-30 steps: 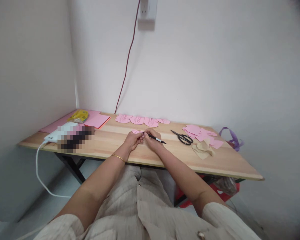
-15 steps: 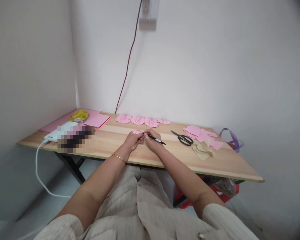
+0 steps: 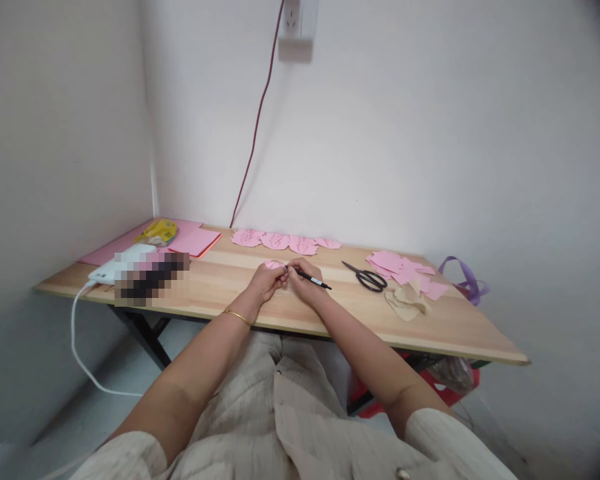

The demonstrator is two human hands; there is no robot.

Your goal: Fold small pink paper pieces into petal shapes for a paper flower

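Observation:
Close together near the table's front edge are my two hands. My left hand (image 3: 266,283) is closed on a small piece of pink paper (image 3: 273,265), which shows just beyond its fingers. In my right hand (image 3: 305,277) is a black pen (image 3: 314,279), its back end slanting down to the right. The pen's tip end meets the paper by my left fingertips, too small to make out. Farther back, a row of pink paper cutouts (image 3: 275,240) with dark marks lies along the wall side. Black-handled scissors (image 3: 367,277) rest to the right of my right hand.
Pink paper scraps (image 3: 400,267) and a crumpled tan piece (image 3: 407,300) lie on the wooden table (image 3: 460,327) at right, near a purple ribbon (image 3: 467,280). At left are pink sheets (image 3: 197,240), a yellow packet (image 3: 159,231), a white power bank (image 3: 123,263) with cable, and a blurred-out dark object.

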